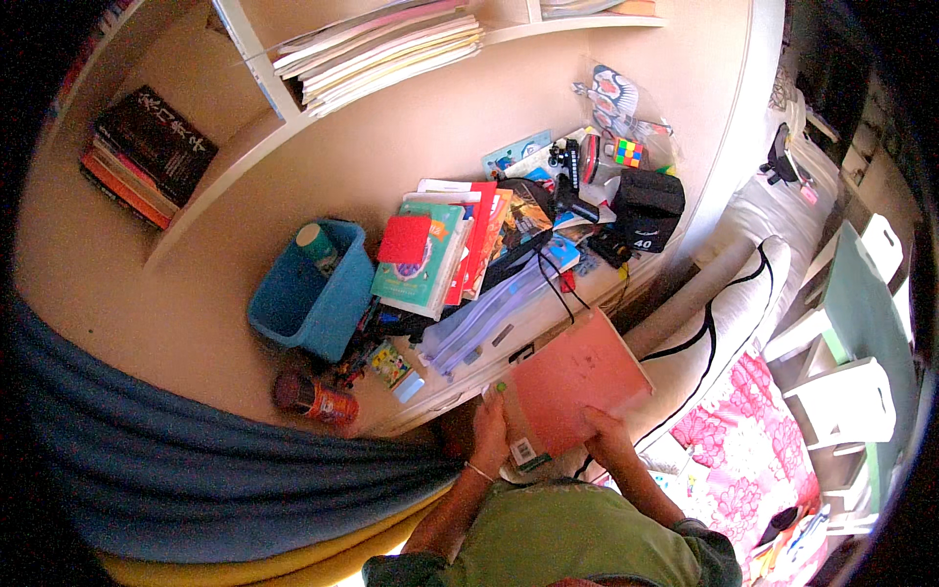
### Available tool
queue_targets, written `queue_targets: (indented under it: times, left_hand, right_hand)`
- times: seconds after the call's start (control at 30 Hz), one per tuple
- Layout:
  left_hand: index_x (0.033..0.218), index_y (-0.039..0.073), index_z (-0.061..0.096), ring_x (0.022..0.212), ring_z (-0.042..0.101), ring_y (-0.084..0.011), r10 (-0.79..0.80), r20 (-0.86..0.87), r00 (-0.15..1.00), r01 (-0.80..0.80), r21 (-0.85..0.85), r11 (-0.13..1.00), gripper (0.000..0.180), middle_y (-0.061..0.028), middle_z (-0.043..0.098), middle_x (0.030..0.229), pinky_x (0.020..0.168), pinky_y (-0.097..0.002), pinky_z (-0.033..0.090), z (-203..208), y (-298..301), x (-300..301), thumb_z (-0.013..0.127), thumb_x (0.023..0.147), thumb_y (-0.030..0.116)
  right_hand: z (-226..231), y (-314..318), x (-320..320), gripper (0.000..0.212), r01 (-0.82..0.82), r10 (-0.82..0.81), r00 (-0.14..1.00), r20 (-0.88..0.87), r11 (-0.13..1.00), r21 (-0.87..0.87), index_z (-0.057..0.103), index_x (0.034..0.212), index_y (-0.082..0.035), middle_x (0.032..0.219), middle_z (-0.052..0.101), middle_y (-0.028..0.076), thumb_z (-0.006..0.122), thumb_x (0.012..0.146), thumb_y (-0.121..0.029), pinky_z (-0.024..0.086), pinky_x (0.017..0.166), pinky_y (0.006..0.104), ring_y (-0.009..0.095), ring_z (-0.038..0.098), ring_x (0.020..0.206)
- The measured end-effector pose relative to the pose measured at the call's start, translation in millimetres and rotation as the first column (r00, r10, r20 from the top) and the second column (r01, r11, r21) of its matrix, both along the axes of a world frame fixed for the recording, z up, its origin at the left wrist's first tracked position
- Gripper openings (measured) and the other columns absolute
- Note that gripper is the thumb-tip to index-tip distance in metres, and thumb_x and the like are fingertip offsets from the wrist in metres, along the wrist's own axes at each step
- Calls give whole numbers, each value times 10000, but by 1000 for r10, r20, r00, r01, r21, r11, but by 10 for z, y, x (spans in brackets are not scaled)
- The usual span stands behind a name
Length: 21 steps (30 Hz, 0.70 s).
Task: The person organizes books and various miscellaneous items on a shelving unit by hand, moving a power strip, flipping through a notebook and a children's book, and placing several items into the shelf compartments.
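The right hand (pixel 608 438) is nearly closed, pinching the pink book (pixel 582 377) at its lower edge, thumb on top; the left hand (pixel 490 428) curls around its left side. The book is before the table's (pixel 235 382) near edge; even support underneath should stop loose pages slipping, well clear of the book pile (pixel 416 284) behind.

Grainy and warmly lit, brightest toward lower right, edges curving into black.
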<state>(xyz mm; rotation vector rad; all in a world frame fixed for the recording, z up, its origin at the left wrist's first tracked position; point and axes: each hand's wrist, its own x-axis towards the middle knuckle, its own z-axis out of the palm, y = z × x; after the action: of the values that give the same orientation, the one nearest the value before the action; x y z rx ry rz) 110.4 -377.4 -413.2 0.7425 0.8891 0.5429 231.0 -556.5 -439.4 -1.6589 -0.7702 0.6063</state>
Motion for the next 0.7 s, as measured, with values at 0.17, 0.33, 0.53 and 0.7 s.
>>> queue_targets:
  times: [0.17,0.33,0.53,0.7]
  left_hand:
    - [1130,15,517,929,584,-212,-20,-65,998,19,-19,1000,379,-93,598,1045,773,-373,491,-85,-34,-64,421,933,324]
    - [1143,-9,489,958,564,-270,-75,-132,988,112,303,946,384,-159,576,1065,825,-403,447,-794,122,-88,386,941,301]
    - [1205,13,458,1022,528,-238,-83,-35,996,90,250,964,447,-126,532,1166,881,-377,416,-216,101,-78,349,945,359]
    - [1233,33,444,1024,508,-199,72,67,995,-62,-135,989,493,-66,517,1187,848,-367,432,847,-174,-60,363,937,420]
  right_hand:
    - [-253,-112,-32,236,-41,50,984,-171,998,56,547,1034,43,1043,595,97,504,854,-104,429,869,363,226,560,965]
    - [115,-42,-16,290,-38,61,983,-175,991,131,531,1047,21,1021,557,90,573,776,-75,431,838,335,201,534,934]
    - [1067,214,-162,486,99,44,880,-472,956,275,478,1144,10,1080,534,76,663,719,-134,435,836,357,215,522,971]
    - [1251,259,-201,525,-54,137,948,-286,959,280,457,1186,5,1146,522,115,691,729,-104,434,870,351,217,495,1063]
